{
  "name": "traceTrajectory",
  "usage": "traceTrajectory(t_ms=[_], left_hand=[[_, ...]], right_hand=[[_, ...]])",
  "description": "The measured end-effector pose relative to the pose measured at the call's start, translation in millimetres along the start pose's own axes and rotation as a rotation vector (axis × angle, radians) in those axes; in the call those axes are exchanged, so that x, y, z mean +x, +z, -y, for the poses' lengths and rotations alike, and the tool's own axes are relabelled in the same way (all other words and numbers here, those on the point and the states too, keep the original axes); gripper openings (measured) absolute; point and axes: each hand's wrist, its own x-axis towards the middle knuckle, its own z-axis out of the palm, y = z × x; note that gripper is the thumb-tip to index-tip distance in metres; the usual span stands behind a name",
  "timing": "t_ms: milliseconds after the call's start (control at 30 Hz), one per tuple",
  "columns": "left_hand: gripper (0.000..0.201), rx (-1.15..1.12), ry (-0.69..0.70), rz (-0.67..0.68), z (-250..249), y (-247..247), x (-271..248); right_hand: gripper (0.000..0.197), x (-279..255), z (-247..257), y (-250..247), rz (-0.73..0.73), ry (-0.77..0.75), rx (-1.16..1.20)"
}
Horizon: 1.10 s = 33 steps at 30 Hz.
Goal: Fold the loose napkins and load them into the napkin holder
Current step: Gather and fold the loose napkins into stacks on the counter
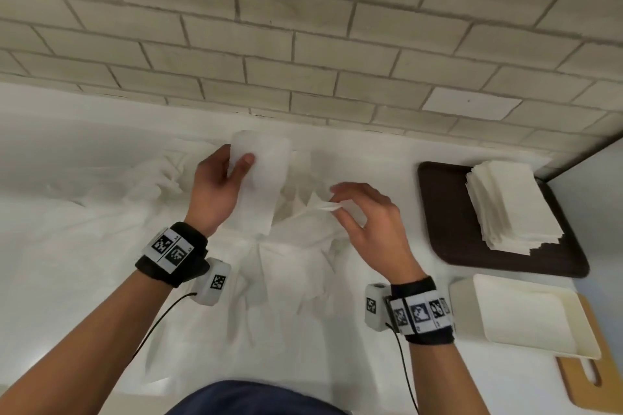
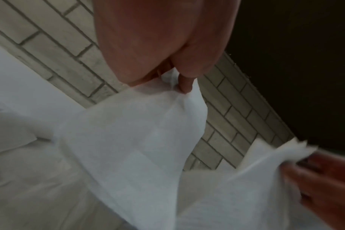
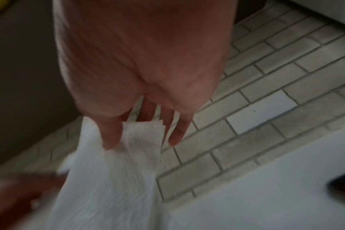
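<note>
At nine o'clock loose napkins point(image 1: 101, 212) litter the counter point(image 1: 50, 280). At centre the left hand point(image 1: 215, 185) pinches one napkin point(image 1: 259, 178) by its top edge; the right hand point(image 1: 367, 216) pinches its other corner. A fold looks underway; next, bring the corners together. At three o'clock sit folded napkins point(image 1: 509, 205) and the holder point(image 1: 522, 313).

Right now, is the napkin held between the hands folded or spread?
Spread, not yet folded: the napkin hangs loose between the left hand and right hand, each pinching an edge.
</note>
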Motion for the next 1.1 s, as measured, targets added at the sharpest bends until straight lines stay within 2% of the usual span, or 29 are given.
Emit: traceTrajectory(t_ms=[133, 233, 333, 467, 567, 600, 667, 767, 900, 1000, 1100], left_hand=[[0.044, -0.045, 0.0, 0.185, -13.2, 13.7, -5.6], [0.035, -0.162, -0.095, 0.359, -26.9, 27.3, -13.5], [0.03, -0.277, -0.207, 0.46, -42.3, 40.1, -23.2], [0.035, -0.394, -0.32, 0.408, -42.8, 52.3, -30.9], [0.052, -0.483, -0.42, 0.414, -38.9, 56.4, -36.8], [0.051, -0.457, -0.393, 0.414, -37.5, 57.7, -39.1], [0.037, -0.36, -0.291, 0.362, -34.6, 59.7, -42.4], [0.032, -0.345, -0.257, 0.218, -23.4, 61.8, -42.8], [0.03, -0.416, -0.292, 0.105, -17.2, 60.8, -43.4], [0.033, -0.477, -0.337, 0.049, -11.7, 62.2, -43.0], [0.035, -0.486, -0.342, 0.037, -9.5, 63.3, -41.3]], right_hand=[[0.009, 12.3, 47.6, -37.5, 0.085, -0.042, 0.22], [0.012, 29.0, 57.4, -41.8, 0.129, -0.006, 0.315], [0.011, 46.8, 48.5, -32.0, 0.165, 0.138, 0.387], [0.014, 58.8, 28.4, -14.3, 0.122, 0.292, 0.346], [0.021, 59.2, 21.2, -3.4, 0.066, 0.332, 0.31], [0.024, 58.4, 20.7, -0.7, 0.054, 0.342, 0.297], [0.033, 53.4, 19.1, 1.8, 0.045, 0.395, 0.318], [0.048, 37.2, 13.7, -2.0, 0.041, 0.532, 0.572], [0.017, 13.6, 2.9, -11.4, 0.02, 0.546, 0.601], [0.01, 4.5, 3.4, -23.3, 0.038, 0.502, 0.539], [0.009, -3.7, 22.7, -53.3, 0.166, 0.382, 0.465]])
